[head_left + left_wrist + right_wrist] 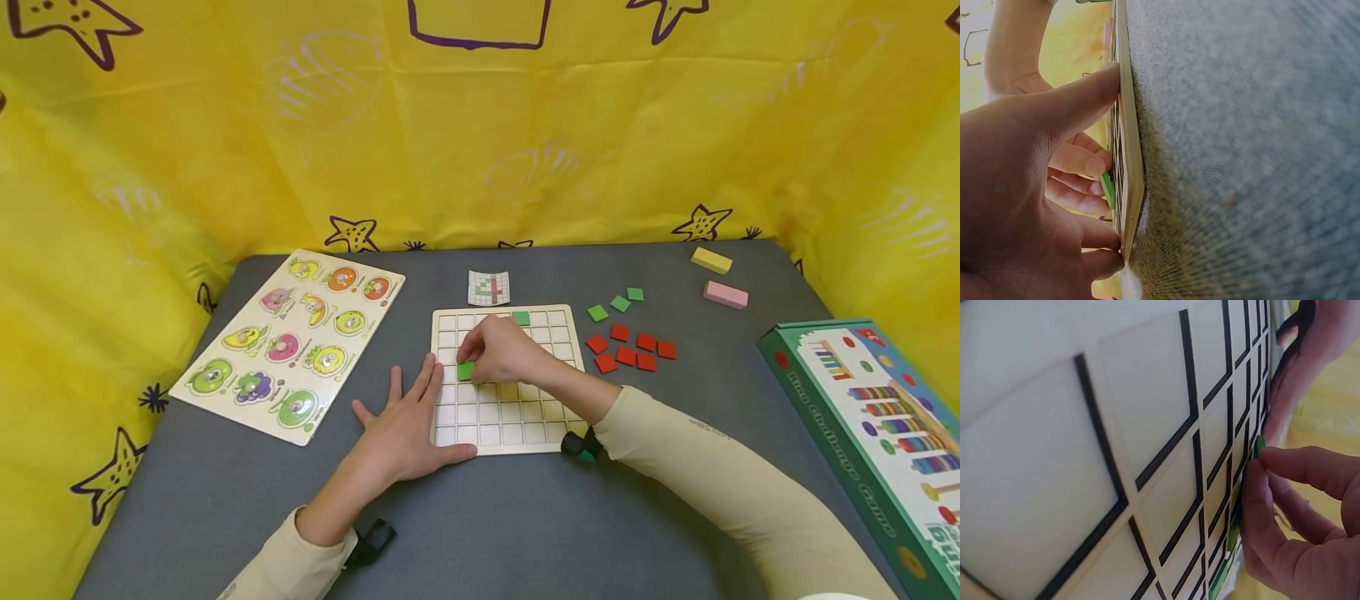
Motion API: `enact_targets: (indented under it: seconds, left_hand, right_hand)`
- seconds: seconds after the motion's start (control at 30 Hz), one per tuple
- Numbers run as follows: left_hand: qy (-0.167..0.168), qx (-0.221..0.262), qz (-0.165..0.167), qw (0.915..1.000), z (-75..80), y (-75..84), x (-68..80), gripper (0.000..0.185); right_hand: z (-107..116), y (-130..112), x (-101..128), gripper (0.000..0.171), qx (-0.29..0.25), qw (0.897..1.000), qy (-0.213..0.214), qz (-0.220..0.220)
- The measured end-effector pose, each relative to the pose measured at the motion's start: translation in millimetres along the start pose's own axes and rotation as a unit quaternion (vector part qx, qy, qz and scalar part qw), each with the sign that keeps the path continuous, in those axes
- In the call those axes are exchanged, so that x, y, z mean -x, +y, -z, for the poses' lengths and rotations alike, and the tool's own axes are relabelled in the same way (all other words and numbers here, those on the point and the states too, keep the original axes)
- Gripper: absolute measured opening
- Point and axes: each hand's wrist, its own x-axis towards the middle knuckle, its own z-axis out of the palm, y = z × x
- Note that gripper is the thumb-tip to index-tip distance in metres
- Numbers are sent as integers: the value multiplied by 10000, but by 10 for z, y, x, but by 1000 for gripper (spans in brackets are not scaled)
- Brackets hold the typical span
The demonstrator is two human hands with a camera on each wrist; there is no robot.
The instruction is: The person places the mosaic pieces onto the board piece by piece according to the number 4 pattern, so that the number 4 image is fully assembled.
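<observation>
A wooden grid board (502,414) lies on the dark table, its squares marked off by raised strips. My right hand (504,350) is over its upper left part and pinches a green square tile (466,372) between thumb and finger. In the right wrist view the pinched tile (1260,447) stands tilted at the grid surface. My left hand (405,425) rests spread along the board's left edge, thumb at the near corner. One green tile (521,318) lies in the top row; the right hand hides some squares below it.
A small pattern card (488,288) lies behind the board. Right of it are loose green tiles (620,303) and several red tiles (626,355). A fruit puzzle board (288,342) lies left, a game box (870,442) right. Yellow (711,260) and pink blocks (725,294) sit at back right.
</observation>
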Motion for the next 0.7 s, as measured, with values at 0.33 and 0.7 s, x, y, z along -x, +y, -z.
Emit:
enact_targets:
  seconds: [0.33,0.7]
  left_hand:
    - [10,0,9,10000,12,6,11,123]
    - [7,-30,10,10000,11,11,4,123]
  right_hand:
    - [-24,-30,-4,27,115,9999,18,-4]
    - [-47,-38,-16,30,382,9992,105,100]
